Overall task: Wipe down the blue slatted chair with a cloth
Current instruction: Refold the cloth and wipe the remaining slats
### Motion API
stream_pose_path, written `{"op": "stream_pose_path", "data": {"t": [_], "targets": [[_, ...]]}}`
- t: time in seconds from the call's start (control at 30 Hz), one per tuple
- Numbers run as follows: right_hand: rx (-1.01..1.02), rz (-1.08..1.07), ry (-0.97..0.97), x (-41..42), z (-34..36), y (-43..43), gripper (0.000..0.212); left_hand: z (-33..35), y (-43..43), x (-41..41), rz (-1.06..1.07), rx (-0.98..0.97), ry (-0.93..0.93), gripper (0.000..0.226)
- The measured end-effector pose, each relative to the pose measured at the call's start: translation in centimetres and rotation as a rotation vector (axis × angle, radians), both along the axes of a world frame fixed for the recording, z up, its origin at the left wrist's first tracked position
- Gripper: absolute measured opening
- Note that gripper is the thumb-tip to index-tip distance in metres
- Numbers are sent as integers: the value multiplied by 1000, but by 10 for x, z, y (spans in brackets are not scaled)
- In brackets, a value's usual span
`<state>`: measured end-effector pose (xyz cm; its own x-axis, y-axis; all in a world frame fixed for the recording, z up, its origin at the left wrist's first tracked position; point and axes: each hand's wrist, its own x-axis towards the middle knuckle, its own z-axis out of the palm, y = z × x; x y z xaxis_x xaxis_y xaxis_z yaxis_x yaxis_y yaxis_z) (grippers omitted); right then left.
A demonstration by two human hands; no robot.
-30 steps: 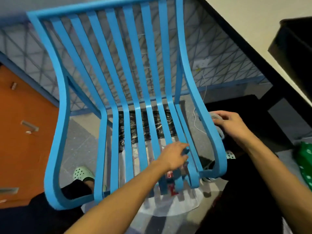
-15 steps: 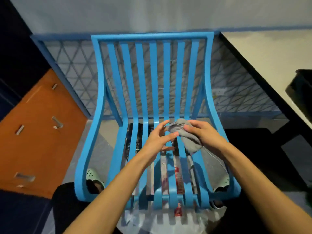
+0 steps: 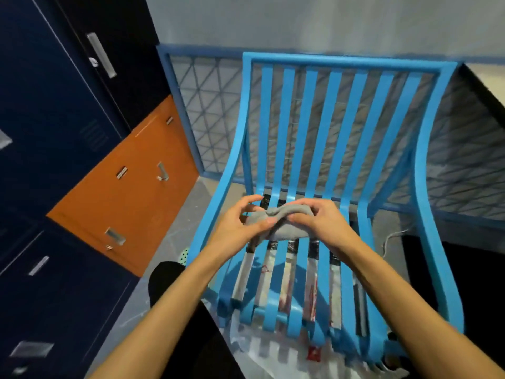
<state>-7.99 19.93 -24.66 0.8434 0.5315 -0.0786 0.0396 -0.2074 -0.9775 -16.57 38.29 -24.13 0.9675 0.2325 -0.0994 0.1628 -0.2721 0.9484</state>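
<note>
both of your hands meet above the back part of the seat of the blue slatted chair [image 3: 341, 61], just in front of where the seat slats bend up into the backrest. the grey cloth [image 3: 289, 233] is bunched into a roll between them and is held in the air over the slats; whether its lower edge touches a slat cannot be told. your left hand [image 3: 235, 228] pinches the cloth's left end between thumb and middle fingers, with the index finger lifted and curved above it. your right hand [image 3: 325, 222] grips the right end, fingers curled over the top of the roll. the chair stands upright, facing you. a crinkled plastic sheet [image 3: 273, 348] lies on the floor beneath the seat. to the left stand an orange cabinet [image 3: 128, 192] and dark blue lockers [image 3: 49, 105]; a wire mesh panel [image 3: 207, 105] runs behind the chair.
</note>
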Motion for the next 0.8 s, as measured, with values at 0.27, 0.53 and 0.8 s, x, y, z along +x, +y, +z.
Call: {"op": "stream_pose_path", "data": {"t": [0.27,0.53,0.8], "targets": [[-73,83,35,-23,43,-12,7,30,-10,-9,-72,52,-123,13],[19,164,210,-26,56,-48,48,47,-27,-10,-244,-378,196,31],[131,-119,376,-1,36,-54,28,20,-42,22,101,-557,-148,19]]}}
